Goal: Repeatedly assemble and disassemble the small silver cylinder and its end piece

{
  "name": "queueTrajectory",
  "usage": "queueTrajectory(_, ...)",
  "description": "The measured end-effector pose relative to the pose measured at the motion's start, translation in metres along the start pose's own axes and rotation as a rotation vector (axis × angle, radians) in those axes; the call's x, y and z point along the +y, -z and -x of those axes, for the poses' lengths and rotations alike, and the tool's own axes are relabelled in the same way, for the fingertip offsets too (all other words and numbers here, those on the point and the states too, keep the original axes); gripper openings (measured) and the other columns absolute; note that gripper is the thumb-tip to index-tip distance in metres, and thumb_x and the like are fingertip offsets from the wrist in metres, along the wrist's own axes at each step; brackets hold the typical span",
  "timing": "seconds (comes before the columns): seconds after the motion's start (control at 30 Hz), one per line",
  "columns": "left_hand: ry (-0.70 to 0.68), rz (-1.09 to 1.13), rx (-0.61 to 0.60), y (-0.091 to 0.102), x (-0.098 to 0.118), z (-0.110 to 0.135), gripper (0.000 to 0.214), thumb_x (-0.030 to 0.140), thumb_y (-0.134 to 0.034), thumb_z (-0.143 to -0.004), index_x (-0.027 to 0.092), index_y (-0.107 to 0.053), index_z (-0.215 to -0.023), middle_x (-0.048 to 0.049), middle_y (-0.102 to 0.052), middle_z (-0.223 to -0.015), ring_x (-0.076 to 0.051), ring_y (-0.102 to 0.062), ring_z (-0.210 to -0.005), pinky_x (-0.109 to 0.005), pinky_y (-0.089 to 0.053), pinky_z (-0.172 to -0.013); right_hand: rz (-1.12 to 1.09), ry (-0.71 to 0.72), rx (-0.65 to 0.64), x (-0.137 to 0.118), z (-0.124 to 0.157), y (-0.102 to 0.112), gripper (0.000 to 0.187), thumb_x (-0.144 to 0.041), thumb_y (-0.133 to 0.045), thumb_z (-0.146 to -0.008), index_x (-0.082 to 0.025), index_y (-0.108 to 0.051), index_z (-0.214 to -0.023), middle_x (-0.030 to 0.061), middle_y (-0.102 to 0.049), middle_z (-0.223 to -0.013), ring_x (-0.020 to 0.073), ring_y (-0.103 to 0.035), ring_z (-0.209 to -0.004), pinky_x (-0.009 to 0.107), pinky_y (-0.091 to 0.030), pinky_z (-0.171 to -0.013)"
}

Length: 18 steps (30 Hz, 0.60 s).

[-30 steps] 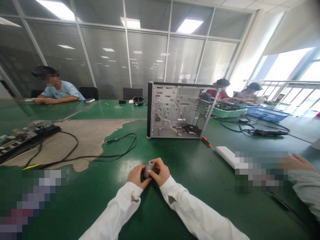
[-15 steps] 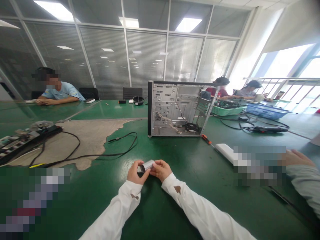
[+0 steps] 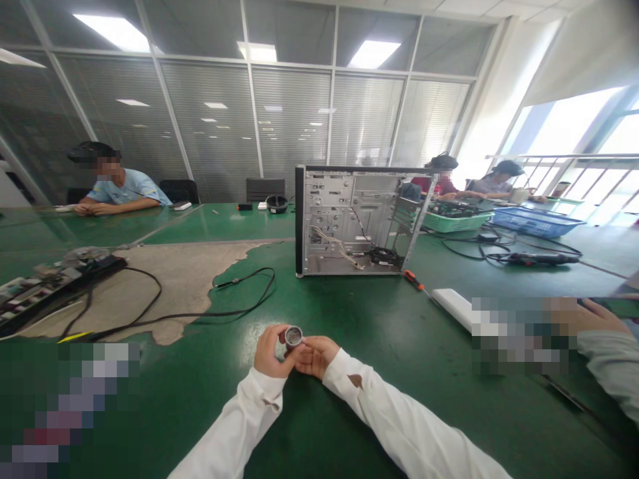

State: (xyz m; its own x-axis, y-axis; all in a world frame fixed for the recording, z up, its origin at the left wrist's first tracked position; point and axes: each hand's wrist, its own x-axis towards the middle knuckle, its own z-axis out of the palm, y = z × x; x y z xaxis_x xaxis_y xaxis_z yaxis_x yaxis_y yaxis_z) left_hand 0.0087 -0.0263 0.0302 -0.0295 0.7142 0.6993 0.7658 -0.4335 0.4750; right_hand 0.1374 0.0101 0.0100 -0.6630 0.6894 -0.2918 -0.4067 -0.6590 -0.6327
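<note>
My left hand (image 3: pixel 269 354) and my right hand (image 3: pixel 315 356) meet just above the green table (image 3: pixel 379 346) in front of me. Together they grip a small grey metal cylinder (image 3: pixel 293 336), its round end turned up towards me. The fingers of both hands are curled round it. Both arms wear white sleeves. An open computer case (image 3: pixel 357 221) stands upright on the table beyond my hands, its side panel off and wires showing inside.
An orange-handled screwdriver (image 3: pixel 413 280) and a white slab (image 3: pixel 453 305) lie right of the case. A black cable (image 3: pixel 219 303) loops to the left near a circuit board (image 3: pixel 50 283). Another person's hand (image 3: pixel 594 318) rests at the right. Other people sit at the far tables.
The cylinder lay sideways between my fingers half a second ago; now it is tipped so its round end faces me. My hands have shifted slightly lower and closer together.
</note>
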Motion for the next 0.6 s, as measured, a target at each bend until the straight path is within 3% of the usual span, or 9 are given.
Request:
queueTrajectory(0.4,-0.124,0.046,-0.011,0.0021,0.0035,-0.0021,0.03,0.031,-0.054,-0.064,0.019,-0.047,-0.09,-0.0063,-0.053,-0.087,-0.021,-0.047,-0.088,-0.037,-0.039,-0.08,0.006,-0.082,-0.12,-0.0009,0.0018,0.0016,0.024,-0.027,-0.049,-0.071,-0.006,-0.054,-0.081,0.0078,-0.061,-0.066,0.0132,-0.057,-0.064,0.031,-0.039,-0.071)
queueTrajectory(0.6,-0.141,0.04,-0.115,0.0023,-0.0007,-0.002,0.031,0.032,-0.05,-0.066,0.019,-0.048,-0.094,-0.0067,-0.055,-0.091,-0.022,-0.047,-0.092,-0.04,-0.038,-0.083,-0.054,-0.097,-0.125,0.0009,0.0028,0.0017,0.025,-0.027,-0.048,-0.071,-0.006,-0.054,-0.084,0.0076,-0.06,-0.068,0.0138,-0.057,-0.069,0.033,-0.036,-0.077)
